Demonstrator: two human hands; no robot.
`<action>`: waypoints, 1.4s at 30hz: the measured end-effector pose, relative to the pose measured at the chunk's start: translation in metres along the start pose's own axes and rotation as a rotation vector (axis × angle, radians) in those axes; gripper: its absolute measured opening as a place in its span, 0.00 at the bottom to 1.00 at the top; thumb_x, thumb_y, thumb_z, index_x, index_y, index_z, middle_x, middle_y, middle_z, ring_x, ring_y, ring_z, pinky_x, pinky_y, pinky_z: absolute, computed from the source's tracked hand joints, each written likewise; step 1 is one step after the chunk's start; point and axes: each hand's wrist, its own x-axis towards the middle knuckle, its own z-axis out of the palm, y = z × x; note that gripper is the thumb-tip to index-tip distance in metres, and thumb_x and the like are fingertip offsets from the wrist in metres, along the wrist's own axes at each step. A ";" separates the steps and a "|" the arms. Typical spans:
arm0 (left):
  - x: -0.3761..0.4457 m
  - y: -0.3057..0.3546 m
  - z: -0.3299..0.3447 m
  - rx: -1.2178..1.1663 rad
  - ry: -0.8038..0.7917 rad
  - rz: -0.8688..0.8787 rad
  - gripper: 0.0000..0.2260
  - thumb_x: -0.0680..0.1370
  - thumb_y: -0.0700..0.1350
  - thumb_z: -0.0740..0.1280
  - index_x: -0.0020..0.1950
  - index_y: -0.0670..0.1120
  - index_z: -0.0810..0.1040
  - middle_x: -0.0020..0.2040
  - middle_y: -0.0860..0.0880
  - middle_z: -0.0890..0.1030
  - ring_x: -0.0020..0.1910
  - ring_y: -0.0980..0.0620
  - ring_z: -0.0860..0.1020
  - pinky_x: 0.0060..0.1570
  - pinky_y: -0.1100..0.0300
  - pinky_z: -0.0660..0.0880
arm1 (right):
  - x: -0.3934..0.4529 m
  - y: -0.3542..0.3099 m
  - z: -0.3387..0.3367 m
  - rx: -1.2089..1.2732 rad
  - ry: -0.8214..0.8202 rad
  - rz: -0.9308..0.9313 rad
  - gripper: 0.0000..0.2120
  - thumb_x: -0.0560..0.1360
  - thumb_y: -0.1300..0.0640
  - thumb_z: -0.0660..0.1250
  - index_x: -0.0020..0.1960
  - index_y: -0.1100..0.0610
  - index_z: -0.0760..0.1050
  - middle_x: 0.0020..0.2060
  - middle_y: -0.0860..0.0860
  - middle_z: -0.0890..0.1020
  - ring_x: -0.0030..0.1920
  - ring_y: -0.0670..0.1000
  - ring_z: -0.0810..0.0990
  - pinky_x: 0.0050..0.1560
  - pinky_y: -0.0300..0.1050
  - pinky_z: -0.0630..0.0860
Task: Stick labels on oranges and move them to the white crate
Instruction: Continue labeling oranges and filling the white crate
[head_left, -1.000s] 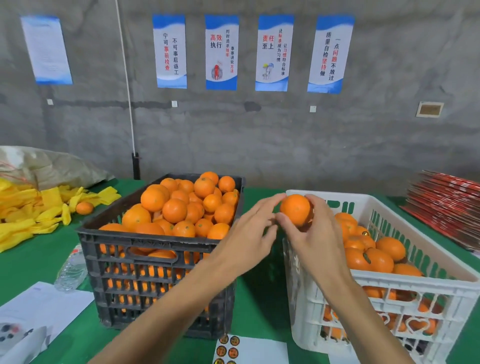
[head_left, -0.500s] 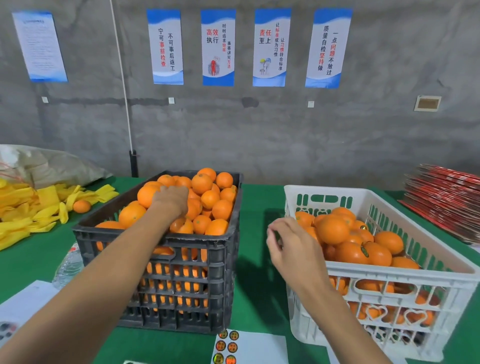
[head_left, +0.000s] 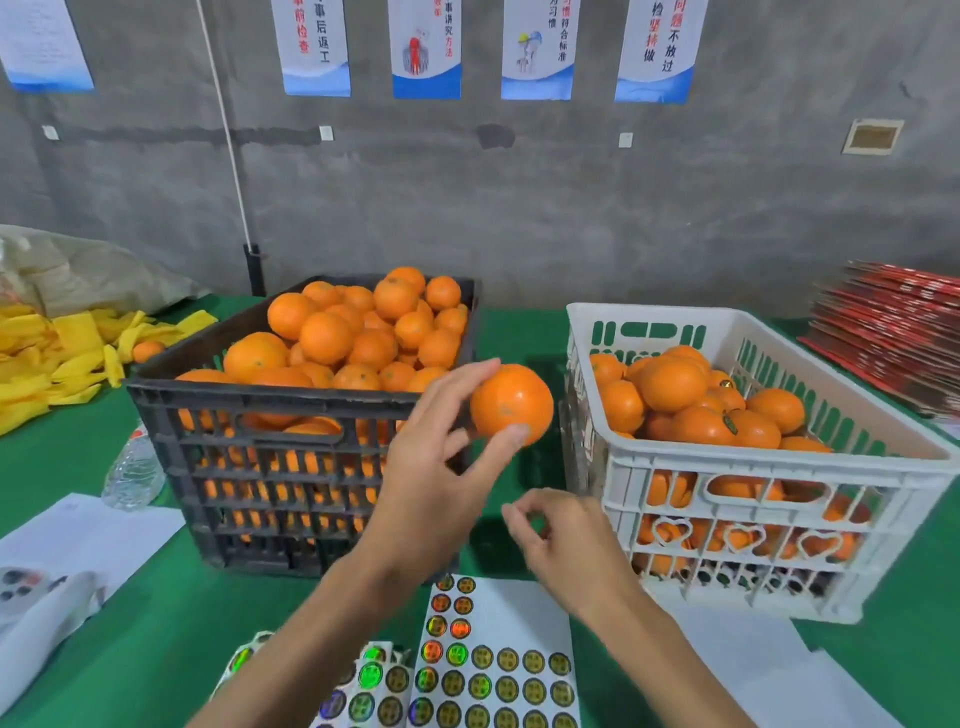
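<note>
My left hand (head_left: 431, 467) holds one orange (head_left: 511, 400) between fingertips and thumb, in the air between the two crates. The black crate (head_left: 260, 400) on the left is heaped with oranges. The white crate (head_left: 753, 458) on the right holds several oranges, some with a small label. My right hand (head_left: 566, 540) hovers lower, in front of the white crate and just above the label sheet (head_left: 498, 670). Its fingers are loosely curled and I see nothing in them. The sheet carries rows of round shiny labels.
A second label sheet (head_left: 363, 680) lies under my left forearm. On the green table at left are a plastic bottle (head_left: 135, 467), white papers (head_left: 78, 540), yellow foam nets (head_left: 52, 353) and a loose orange (head_left: 148, 351). Red flat cartons (head_left: 893, 332) are stacked at the far right.
The earlier orange went into the white crate. My left hand took a fresh orange from the black crate and brought it to the middle. My right hand dropped toward the label sheet.
</note>
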 end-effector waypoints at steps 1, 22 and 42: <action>-0.015 -0.009 0.007 0.148 -0.056 0.052 0.22 0.80 0.52 0.69 0.73 0.55 0.70 0.74 0.58 0.69 0.74 0.53 0.70 0.68 0.57 0.72 | -0.007 0.006 0.006 -0.010 -0.062 0.016 0.12 0.82 0.46 0.63 0.45 0.51 0.80 0.41 0.45 0.83 0.37 0.46 0.78 0.44 0.51 0.77; -0.093 -0.110 0.015 0.508 -0.268 0.229 0.23 0.84 0.47 0.66 0.78 0.44 0.66 0.78 0.47 0.64 0.77 0.48 0.65 0.73 0.56 0.67 | -0.080 0.049 0.051 -0.263 -0.365 -0.156 0.19 0.83 0.50 0.57 0.72 0.43 0.74 0.75 0.46 0.70 0.72 0.52 0.67 0.73 0.51 0.61; -0.113 -0.123 0.013 0.389 -0.350 0.002 0.23 0.85 0.50 0.62 0.79 0.46 0.63 0.77 0.51 0.62 0.77 0.51 0.65 0.72 0.56 0.68 | -0.063 0.081 0.050 -0.124 -0.440 -0.016 0.35 0.78 0.31 0.61 0.78 0.50 0.67 0.76 0.42 0.64 0.75 0.42 0.61 0.74 0.41 0.61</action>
